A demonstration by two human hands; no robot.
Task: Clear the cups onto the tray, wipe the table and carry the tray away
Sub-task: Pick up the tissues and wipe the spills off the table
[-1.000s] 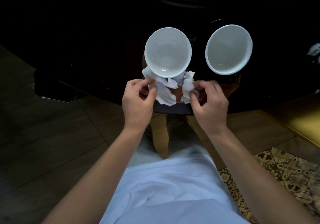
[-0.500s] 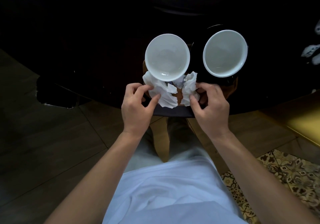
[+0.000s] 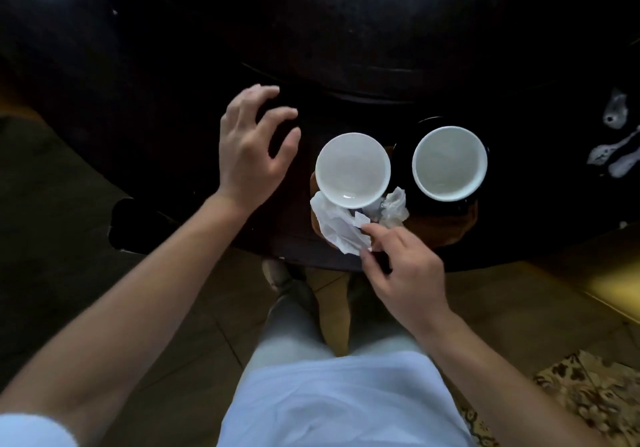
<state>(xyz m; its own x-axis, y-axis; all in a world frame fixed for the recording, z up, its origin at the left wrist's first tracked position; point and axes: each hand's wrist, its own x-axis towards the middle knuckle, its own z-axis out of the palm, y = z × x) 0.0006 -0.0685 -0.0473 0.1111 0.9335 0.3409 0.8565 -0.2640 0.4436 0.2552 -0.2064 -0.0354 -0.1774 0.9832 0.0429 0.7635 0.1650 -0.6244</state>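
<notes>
While hovering over the dark surface (image 3: pixel 346 24), left hand (image 3: pixel 249 150) spread wide, holding nothing; right hand (image 3: pixel 403 268) fingers pinching crumpled tissue (image 3: pixel 337 227) beside two cups (image 3: pixel 352 169) on tray (image 3: pixel 446 228).

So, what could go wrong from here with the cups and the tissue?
1. The crumpled tissue lies partly under the left cup; if the right hand pulls it, the cup may tip.
2. The tray sits close to the table edge, so a push could possibly slide it off.
</notes>
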